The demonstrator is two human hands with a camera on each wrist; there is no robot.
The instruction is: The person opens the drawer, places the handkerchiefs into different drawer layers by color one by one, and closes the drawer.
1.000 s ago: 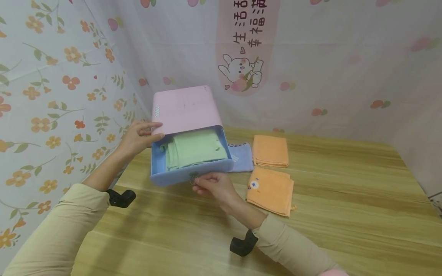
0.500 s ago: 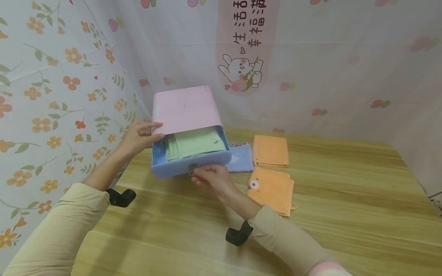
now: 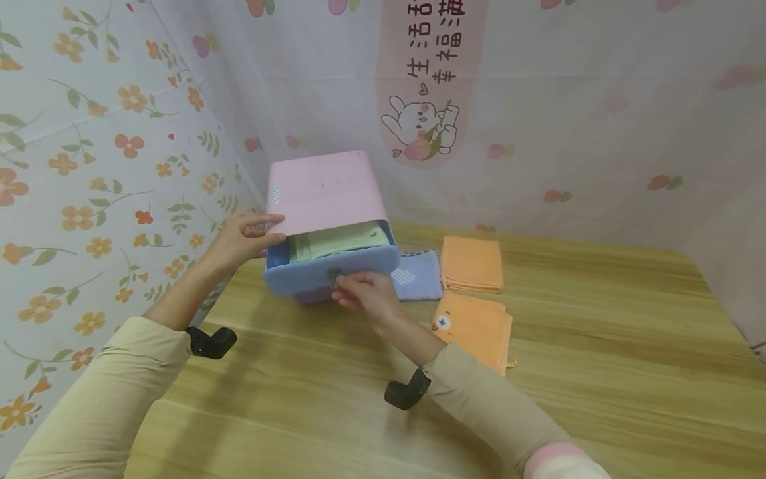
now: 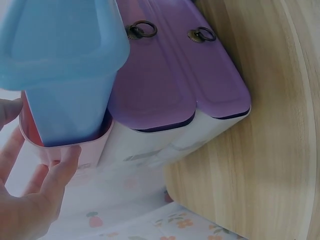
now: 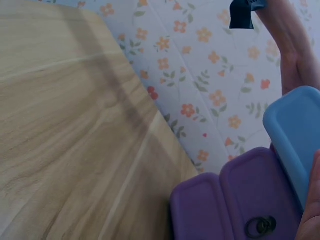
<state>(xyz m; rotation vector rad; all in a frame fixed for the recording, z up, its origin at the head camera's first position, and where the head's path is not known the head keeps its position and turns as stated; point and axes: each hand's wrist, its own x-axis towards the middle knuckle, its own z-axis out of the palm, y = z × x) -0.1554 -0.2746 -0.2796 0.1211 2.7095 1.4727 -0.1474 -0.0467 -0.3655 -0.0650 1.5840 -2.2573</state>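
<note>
A small drawer cabinet with a pink top (image 3: 323, 189) stands at the back left. Its blue drawer (image 3: 353, 259) is partly pulled out, and a folded light green towel (image 3: 341, 239) lies in it, partly hidden under the top. My right hand (image 3: 374, 299) pinches the ring pull (image 3: 334, 278) on that drawer's front. At the cabinet's left front corner, my left hand (image 3: 236, 243) rests with fingers spread against the pink shell, its fingertips right at the rim in the left wrist view. Purple drawers (image 4: 155, 75) with ring pulls sit shut beneath the blue one.
To the cabinet's right lies a folded blue towel (image 3: 419, 276), partly hidden. Two folded orange towels (image 3: 473, 263) lie beyond it, the nearer one partly behind my right forearm. All rest on a wooden table (image 3: 598, 346). Patterned curtains (image 3: 568, 133) hang at the back and left.
My right hand has pushed the blue drawer inward, away from me, so less of the green towel shows. My left hand has stayed on the cabinet.
</note>
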